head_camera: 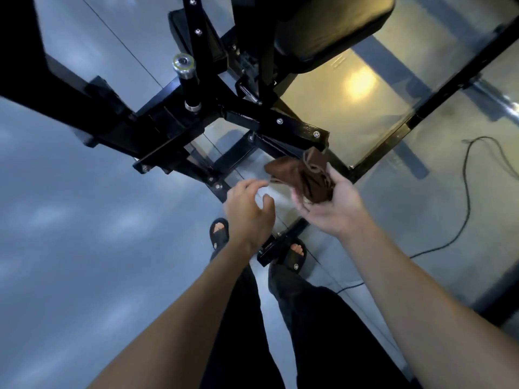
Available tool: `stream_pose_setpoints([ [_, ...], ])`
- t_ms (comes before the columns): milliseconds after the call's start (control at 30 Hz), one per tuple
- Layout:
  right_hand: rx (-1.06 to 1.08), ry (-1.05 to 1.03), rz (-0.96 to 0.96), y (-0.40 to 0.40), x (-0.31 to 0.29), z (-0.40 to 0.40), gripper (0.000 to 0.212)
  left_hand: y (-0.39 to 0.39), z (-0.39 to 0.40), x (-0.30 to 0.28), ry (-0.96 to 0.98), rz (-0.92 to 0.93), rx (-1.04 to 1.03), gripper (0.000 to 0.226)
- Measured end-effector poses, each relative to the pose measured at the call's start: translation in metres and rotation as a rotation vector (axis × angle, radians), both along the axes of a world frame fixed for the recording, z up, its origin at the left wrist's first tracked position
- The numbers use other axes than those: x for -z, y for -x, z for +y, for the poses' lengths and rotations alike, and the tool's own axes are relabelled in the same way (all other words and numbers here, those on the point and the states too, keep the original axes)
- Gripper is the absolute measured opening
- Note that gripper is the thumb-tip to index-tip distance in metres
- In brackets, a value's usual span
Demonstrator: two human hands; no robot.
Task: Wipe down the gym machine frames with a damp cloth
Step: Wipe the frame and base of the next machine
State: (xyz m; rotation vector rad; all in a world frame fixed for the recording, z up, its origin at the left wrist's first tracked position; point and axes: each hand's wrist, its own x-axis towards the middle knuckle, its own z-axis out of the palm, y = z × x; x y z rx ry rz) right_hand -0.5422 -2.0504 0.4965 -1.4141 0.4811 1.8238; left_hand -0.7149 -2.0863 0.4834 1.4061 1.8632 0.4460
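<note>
A crumpled brown cloth (304,175) sits bunched in my right hand (334,203), palm turned up, fingers curled round its lower part. Just left of it hovers my left hand (248,211), fingers loosely spread and holding nothing, its fingertips close to the cloth's left edge. Right above both hands is the black gym machine frame (269,122), a set of bolted steel beams crossing at a joint. A chrome-capped weight peg (184,64) stands up from the frame at upper centre. A black padded seat (331,26) is at the top right.
A black frame bar (393,141) runs diagonally along the right. A black cable (466,209) snakes over the glossy grey floor at right. My feet in black sandals (293,255) stand beside a low frame foot (276,245).
</note>
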Motion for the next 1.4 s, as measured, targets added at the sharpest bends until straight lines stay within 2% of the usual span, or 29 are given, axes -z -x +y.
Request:
stream_pose_setpoints([
  [133,-0.167,-0.067,0.01,0.014,-0.045,0.005,0.049,-0.013,-0.009,-0.056,-0.118,-0.176,-0.058,0.07],
  [233,-0.235,-0.141,0.005,0.023,-0.077,0.008,0.047,-0.007,-0.007,-0.086,-0.097,-0.435,-0.117,0.073],
  [300,-0.28,-0.185,-0.012,0.03,-0.098,0.007,0.043,0.004,-0.006,-0.103,0.004,-0.61,-0.24,0.062],
  [400,-0.351,-0.218,-0.039,0.044,-0.129,-0.002,0.041,0.026,-0.009,-0.126,0.147,-0.802,-0.465,0.022],
  [467,-0.401,-0.242,-0.053,0.054,-0.146,-0.011,0.04,0.042,-0.015,-0.139,0.037,-0.78,-0.513,0.009],
  [600,-0.397,-0.366,-0.147,0.068,-0.179,-0.034,0.038,0.063,-0.037,-0.176,-0.052,-0.88,-0.561,0.012],
  [667,-0.536,-0.497,-0.321,0.075,-0.19,-0.048,0.036,0.072,-0.045,-0.193,-0.063,-0.916,-0.567,0.013],
  [733,-0.761,-0.664,-0.549,0.084,-0.199,-0.061,0.043,0.08,-0.051,-0.208,-0.099,-0.931,-0.531,0.013],
  [767,-0.853,-0.743,-0.643,0.088,-0.206,-0.069,0.041,0.082,-0.054,-0.215,-0.114,-0.933,-0.513,0.014],
  [833,-0.942,-0.924,-0.698,0.098,-0.227,-0.083,0.017,0.085,-0.057,-0.232,-0.138,-0.957,-0.497,0.018],
  [933,-1.037,-1.154,-0.844,0.104,-0.243,-0.093,0.022,0.091,-0.056,-0.255,-0.186,-1.012,-0.469,0.027],
  [1000,-1.059,-1.22,-0.947,0.106,-0.25,-0.092,0.012,0.096,-0.058,-0.267,-0.197,-1.0,-0.385,0.038],
  [1033,-1.064,-1.223,-0.973,0.105,-0.253,-0.091,0.015,0.098,-0.059,-0.272,-0.193,-0.976,-0.345,0.044],
  [1100,-1.056,-1.207,-0.892,0.101,-0.262,-0.089,0.021,0.1,-0.061,-0.277,-0.189,-0.926,-0.319,0.041],
  [1200,-1.024,-1.108,-0.588,0.087,-0.277,-0.086,0.027,0.099,-0.061,-0.281,-0.205,-0.918,-0.411,0.019],
  [1300,-0.903,-0.946,-0.35,0.064,-0.285,-0.073,0.033,0.091,-0.064,-0.288,-0.157,-1.06,-0.553,0.025],
  [1400,-0.854,-0.893,-0.249,0.038,-0.294,-0.062,0.035,0.069,-0.066,-0.29,-0.111,-1.09,-0.549,0.025],
])
